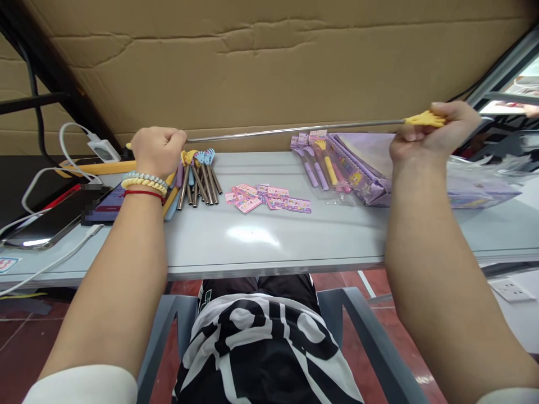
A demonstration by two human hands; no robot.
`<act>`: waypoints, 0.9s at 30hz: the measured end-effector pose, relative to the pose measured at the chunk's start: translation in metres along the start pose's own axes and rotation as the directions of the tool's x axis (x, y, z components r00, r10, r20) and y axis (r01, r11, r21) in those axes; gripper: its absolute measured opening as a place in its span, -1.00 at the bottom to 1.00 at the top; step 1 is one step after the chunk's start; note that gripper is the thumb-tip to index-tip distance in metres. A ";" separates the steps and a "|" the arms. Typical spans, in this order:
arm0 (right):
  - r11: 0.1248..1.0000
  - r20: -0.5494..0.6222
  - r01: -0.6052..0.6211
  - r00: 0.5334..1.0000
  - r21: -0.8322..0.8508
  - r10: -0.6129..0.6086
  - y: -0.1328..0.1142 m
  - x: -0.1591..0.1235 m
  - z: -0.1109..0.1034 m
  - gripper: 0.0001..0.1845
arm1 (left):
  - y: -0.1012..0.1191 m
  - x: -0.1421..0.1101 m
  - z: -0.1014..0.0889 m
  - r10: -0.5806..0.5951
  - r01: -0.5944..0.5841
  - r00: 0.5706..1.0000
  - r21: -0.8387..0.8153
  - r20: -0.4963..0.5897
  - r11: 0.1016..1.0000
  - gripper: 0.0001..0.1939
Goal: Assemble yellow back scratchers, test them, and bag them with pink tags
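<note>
Clock centre = card pile, mid-table. Cardboard (269, 73) fills 12, behind grey table (236, 247). Chair (370, 342) at 6, below table edge, w/ person's lap in b/w patterned cloth. Purple bag (366, 163), clear wrap about it, lies at 2-3, partly behind R arm.

Long scratcher (290, 131), metal rod w/ yellow hand-shaped head, is held up across 10 to 2, above back of table, btwn the hands, R end slightly higher. L hand (155, 148) at 10: fist closed round its L end, bit of yellow poking out past the fist. R hand (435, 132) at 2: fingers clamped on yellow head. Hands well apart, rod spanning the gap.

Black phone (54, 216) at 9, far L, near white cables; white adapter (104, 150) at 10, beyond L wrist. Bunch of short scratchers (201, 177), metal w/ yellow, blue & purple heads, at 10, just below & R of L hand. Packed scratchers (322, 165), purple & yellow, at 2, beside bag. Smallest: pink/purple cards (268, 198), overlapping, at centre, below rod.
</note>
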State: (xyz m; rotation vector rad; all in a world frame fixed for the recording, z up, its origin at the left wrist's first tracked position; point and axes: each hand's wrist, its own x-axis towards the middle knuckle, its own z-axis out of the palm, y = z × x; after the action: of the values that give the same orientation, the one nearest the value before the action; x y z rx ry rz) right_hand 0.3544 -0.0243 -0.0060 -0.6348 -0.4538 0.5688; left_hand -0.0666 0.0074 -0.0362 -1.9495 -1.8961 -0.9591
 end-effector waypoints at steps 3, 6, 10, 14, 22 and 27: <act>0.996 -0.052 -0.018 0.998 0.089 0.022 -0.007 0.007 -0.007 -0.65 | -0.008 -0.001 -0.005 -0.104 0.110 0.993 0.106 -0.053 0.988 -0.59; 0.992 -0.070 -0.018 0.997 0.121 0.026 -0.010 0.013 -0.014 -0.62 | -0.020 0.001 -0.005 -0.165 0.176 0.982 0.142 -0.088 0.974 -0.56; 0.989 -0.070 0.004 0.998 0.145 0.006 -0.013 0.016 -0.020 -0.58 | -0.032 0.004 -0.002 -0.200 0.228 0.964 0.159 -0.175 0.961 -0.60; 0.976 -0.099 0.017 0.995 0.217 0.005 -0.014 0.015 -0.018 -0.57 | -0.034 0.005 0.001 -0.184 0.223 0.956 0.155 -0.229 0.962 -0.71; 0.965 -0.012 -0.030 0.999 0.261 0.034 -0.013 0.011 -0.019 -0.71 | -0.037 0.006 -0.001 -0.175 0.200 0.940 0.060 -0.294 0.978 -0.68; 0.999 0.075 -0.046 0.996 0.022 0.045 -0.012 0.005 -0.015 -0.81 | -0.039 0.006 -0.007 -0.229 0.255 0.911 0.030 -0.342 0.967 -0.67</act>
State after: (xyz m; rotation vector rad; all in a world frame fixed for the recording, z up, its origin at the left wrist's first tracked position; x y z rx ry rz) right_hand 0.3709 -0.0356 -0.0082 -0.6039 -0.5023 0.6417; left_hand -0.1065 0.0123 -0.0373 -1.4182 -1.9638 -1.1837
